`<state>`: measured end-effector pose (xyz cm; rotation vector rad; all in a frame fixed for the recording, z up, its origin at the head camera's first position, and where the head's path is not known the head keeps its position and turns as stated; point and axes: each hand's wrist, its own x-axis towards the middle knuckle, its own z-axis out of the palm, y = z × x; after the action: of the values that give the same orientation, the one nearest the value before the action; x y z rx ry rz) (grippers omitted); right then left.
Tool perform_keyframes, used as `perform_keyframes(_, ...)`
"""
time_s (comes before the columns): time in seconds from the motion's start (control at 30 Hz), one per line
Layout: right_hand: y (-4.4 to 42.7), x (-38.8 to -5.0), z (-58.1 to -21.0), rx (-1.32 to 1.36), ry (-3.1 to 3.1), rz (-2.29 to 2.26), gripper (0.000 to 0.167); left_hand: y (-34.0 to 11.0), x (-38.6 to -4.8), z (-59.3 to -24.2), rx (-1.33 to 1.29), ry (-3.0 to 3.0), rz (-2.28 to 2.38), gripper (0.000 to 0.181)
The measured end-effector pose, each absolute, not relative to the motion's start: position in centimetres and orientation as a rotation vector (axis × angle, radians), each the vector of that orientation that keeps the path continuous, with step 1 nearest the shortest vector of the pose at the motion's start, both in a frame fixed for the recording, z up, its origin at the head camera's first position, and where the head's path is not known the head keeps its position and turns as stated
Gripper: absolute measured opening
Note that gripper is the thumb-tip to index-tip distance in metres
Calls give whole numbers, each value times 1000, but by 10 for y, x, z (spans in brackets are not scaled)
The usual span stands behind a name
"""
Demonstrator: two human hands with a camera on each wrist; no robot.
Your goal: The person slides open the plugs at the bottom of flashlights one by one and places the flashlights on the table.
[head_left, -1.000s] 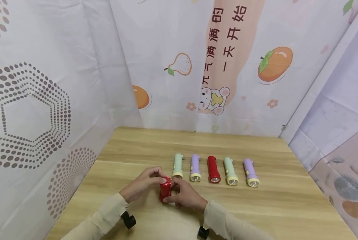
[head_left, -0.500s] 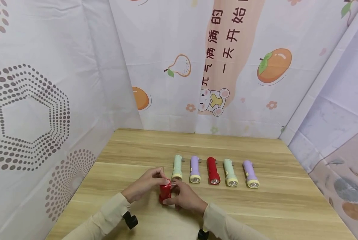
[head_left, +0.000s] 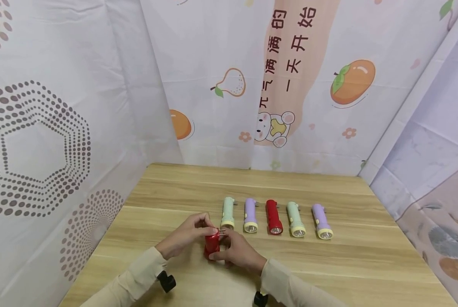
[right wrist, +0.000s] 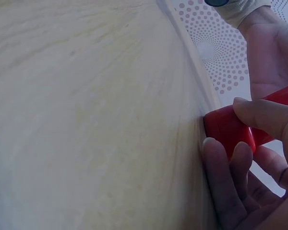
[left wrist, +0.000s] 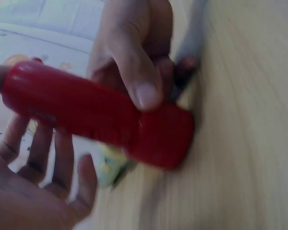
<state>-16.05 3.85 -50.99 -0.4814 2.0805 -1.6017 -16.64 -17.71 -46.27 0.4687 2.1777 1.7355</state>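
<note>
A red flashlight (head_left: 212,244) stands lens end down on the table, tail up, between both hands. Two thin metal plug prongs (head_left: 222,232) stick out sideways from its tail, toward the right. My left hand (head_left: 184,237) pinches the tail end, thumb on top; in the left wrist view several of its fingers spread beside the flashlight body (left wrist: 81,106). My right hand (head_left: 241,251) grips the wide head, thumb in front, and its upper fingers are near the prongs. The right wrist view shows that thumb and curled fingers round the red head (right wrist: 228,130).
Beyond the hands, flashlights lie in a row on the wooden table (head_left: 167,187): mint (head_left: 227,210), purple (head_left: 249,212), red (head_left: 273,216), mint (head_left: 295,217) and purple (head_left: 320,218). Printed curtains (head_left: 209,47) hang behind and at both sides.
The prongs at the flashlight's tail show more plainly now, pointing right, and my left thumb has shifted slightly over the tail. My right hand keeps its hold on the head.
</note>
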Motion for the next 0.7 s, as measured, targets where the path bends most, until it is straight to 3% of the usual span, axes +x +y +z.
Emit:
perform_keyframes(0.2, 40, -158, -517, -547, 2170, -1586, 49, -187, -163, -463, 618, 2381, 1599, 18)
perform_keyframes(0.47, 40, -155, -520, -711, 2371, -1490, 62, -195, -156, -466, 700, 2423, 1563, 36)
perform_keyframes(0.7, 37, -154, -519, -738, 2415, -1469, 64, -193, -152, -472, 733, 2487, 1591, 35)
